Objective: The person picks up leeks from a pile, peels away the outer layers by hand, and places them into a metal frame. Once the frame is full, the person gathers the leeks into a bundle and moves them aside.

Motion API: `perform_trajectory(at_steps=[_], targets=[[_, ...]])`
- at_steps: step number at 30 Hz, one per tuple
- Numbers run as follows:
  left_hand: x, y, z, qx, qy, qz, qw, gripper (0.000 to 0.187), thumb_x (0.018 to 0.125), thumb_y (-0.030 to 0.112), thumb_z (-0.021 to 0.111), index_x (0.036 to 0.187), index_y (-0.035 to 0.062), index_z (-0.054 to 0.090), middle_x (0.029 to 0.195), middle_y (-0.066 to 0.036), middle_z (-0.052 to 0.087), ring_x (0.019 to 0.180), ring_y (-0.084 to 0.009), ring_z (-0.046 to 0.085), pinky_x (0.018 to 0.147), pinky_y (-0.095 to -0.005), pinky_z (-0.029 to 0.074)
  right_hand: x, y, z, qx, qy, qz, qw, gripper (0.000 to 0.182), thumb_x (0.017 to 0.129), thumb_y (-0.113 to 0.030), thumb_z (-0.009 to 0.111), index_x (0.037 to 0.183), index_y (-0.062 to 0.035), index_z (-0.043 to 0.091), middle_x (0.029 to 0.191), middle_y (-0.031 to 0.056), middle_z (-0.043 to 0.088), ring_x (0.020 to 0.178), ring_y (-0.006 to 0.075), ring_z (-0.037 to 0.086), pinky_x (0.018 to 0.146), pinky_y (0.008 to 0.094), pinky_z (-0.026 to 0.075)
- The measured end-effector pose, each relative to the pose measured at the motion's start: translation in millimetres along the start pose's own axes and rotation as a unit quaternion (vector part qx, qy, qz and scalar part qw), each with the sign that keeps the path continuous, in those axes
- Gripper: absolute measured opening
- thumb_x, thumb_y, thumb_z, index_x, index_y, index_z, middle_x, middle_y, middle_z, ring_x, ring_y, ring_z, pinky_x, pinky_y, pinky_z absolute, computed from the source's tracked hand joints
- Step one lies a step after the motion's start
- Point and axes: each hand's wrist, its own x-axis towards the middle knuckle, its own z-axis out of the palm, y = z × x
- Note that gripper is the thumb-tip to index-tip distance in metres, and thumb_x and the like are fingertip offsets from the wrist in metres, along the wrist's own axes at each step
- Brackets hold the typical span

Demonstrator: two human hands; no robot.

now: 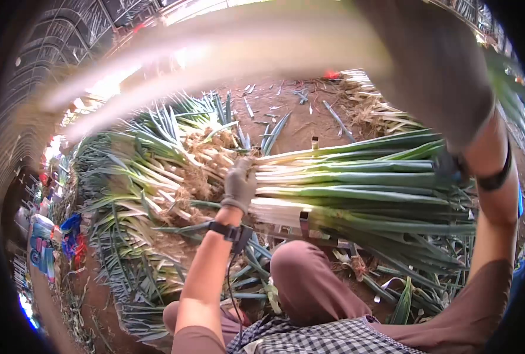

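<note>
Thick green onions [357, 180] lie side by side in a stack in front of me, white ends to the left and green leaves to the right. My left hand [240, 184], in a grey glove, is closed at the white ends of this stack; its fingertips are partly hidden. Close to the camera, my gloved right hand [436, 76] is raised and smeared by motion. It is closed on more green onions [262, 44], whose blurred white stalks reach to the left across the top of the view.
A large heap of green onions [156, 189] with roots lies on the left. Another pile [380, 109] sits at the back right. Small upright metal posts [304, 219] stand by the stack. Leaf scraps litter the soil [301, 121]. My bent knee [309, 277] is just below the stack.
</note>
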Motion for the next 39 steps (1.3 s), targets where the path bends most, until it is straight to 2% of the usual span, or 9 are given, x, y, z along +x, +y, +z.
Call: perform_trajectory(at_steps=[3, 7, 9, 20, 28, 32, 34, 35, 39], targets=[[11, -52, 78, 0.027, -0.05, 0.033, 0.998, 0.02, 0.086, 0.008, 0.057, 0.102, 0.0048, 0.068, 0.109, -0.02, 0.066, 0.099, -0.0375, 0.063, 0.086, -0.0441, 0.051, -36, 7, 35, -0.03, -0.098, -0.02, 0.995, 0.06, 0.064, -0.012, 0.068, 0.122, -0.0042, 0.05, 0.088, 0.0133, 0.057, 0.071, 0.031, 0.056, 0.068, 0.044, 0.046], [15, -154, 189, 0.224, -0.211, 0.057, 0.95, 0.024, 0.089, 0.02, 0.055, 0.104, 0.0057, 0.068, 0.112, -0.019, 0.066, 0.103, -0.0371, 0.062, 0.087, -0.044, 0.051, -78, -10, 82, 0.145, -0.278, -0.004, 0.949, 0.047, 0.071, -0.013, 0.06, 0.116, -0.0036, 0.052, 0.081, 0.0113, 0.056, 0.07, 0.0281, 0.056, 0.062, 0.0439, 0.043], [10, -137, 159, 0.167, -0.238, 0.022, 0.956, 0.025, 0.089, 0.021, 0.055, 0.105, 0.0055, 0.068, 0.113, -0.019, 0.065, 0.104, -0.037, 0.062, 0.088, -0.0439, 0.051, -92, -26, 103, 0.169, -0.358, -0.025, 0.918, 0.044, 0.072, -0.013, 0.059, 0.113, -0.0006, 0.052, 0.08, 0.0128, 0.056, 0.07, 0.0285, 0.057, 0.062, 0.0428, 0.043], [26, -108, 121, 0.105, -0.239, -0.006, 0.965, 0.033, 0.09, 0.026, 0.055, 0.112, 0.0044, 0.065, 0.118, -0.019, 0.063, 0.107, -0.0366, 0.06, 0.093, -0.0432, 0.048, -106, -53, 169, 0.263, -0.466, -0.068, 0.842, 0.039, 0.074, -0.016, 0.06, 0.109, 0.0008, 0.054, 0.076, 0.0127, 0.057, 0.068, 0.0285, 0.059, 0.063, 0.0407, 0.044], [29, -124, 143, 0.205, -0.254, -0.037, 0.945, 0.04, 0.088, 0.029, 0.055, 0.118, 0.0027, 0.063, 0.121, -0.02, 0.061, 0.11, -0.036, 0.058, 0.097, -0.0432, 0.046, -122, -31, 210, 0.245, -0.532, -0.02, 0.81, 0.051, 0.065, -0.016, 0.071, 0.11, -0.0033, 0.05, 0.081, 0.0119, 0.06, 0.073, 0.0306, 0.061, 0.067, 0.0414, 0.047], [32, -139, 143, 0.202, -0.254, -0.012, 0.946, 0.043, 0.089, 0.028, 0.052, 0.119, -0.0023, 0.061, 0.125, -0.022, 0.06, 0.119, -0.0362, 0.054, 0.103, -0.0423, 0.042, -124, -28, 216, 0.259, -0.542, -0.002, 0.799, 0.078, 0.059, -0.033, 0.085, 0.12, -0.0012, 0.049, 0.085, 0.0127, 0.062, 0.079, 0.0324, 0.063, 0.074, 0.0419, 0.05], [37, -137, 128, 0.154, -0.237, -0.006, 0.959, 0.037, 0.091, 0.025, 0.05, 0.115, -0.0013, 0.062, 0.12, -0.024, 0.06, 0.115, -0.0396, 0.054, 0.101, -0.0442, 0.043, -121, -26, 217, 0.268, -0.533, -0.01, 0.802, 0.083, 0.057, -0.037, 0.087, 0.121, -0.0005, 0.049, 0.085, 0.0131, 0.062, 0.079, 0.0329, 0.063, 0.076, 0.0422, 0.05], [42, -139, 120, 0.136, -0.3, -0.035, 0.944, 0.046, 0.092, 0.026, 0.052, 0.128, -0.0024, 0.057, 0.132, -0.025, 0.055, 0.123, -0.0383, 0.052, 0.107, -0.0404, 0.04, -120, -26, 219, 0.273, -0.529, -0.013, 0.803, 0.086, 0.056, -0.039, 0.088, 0.122, -0.0002, 0.049, 0.086, 0.0132, 0.062, 0.079, 0.0331, 0.063, 0.076, 0.0423, 0.051], [46, -163, 115, -0.011, -0.293, -0.05, 0.955, 0.037, 0.087, 0.006, 0.054, 0.123, 0.0008, 0.058, 0.126, -0.024, 0.057, 0.117, -0.0394, 0.054, 0.105, -0.0403, 0.041, -101, -41, 239, 0.306, -0.541, -0.058, 0.781, 0.085, 0.061, -0.043, 0.085, 0.123, 0.0017, 0.049, 0.086, 0.0139, 0.062, 0.079, 0.0328, 0.064, 0.074, 0.0421, 0.051]])
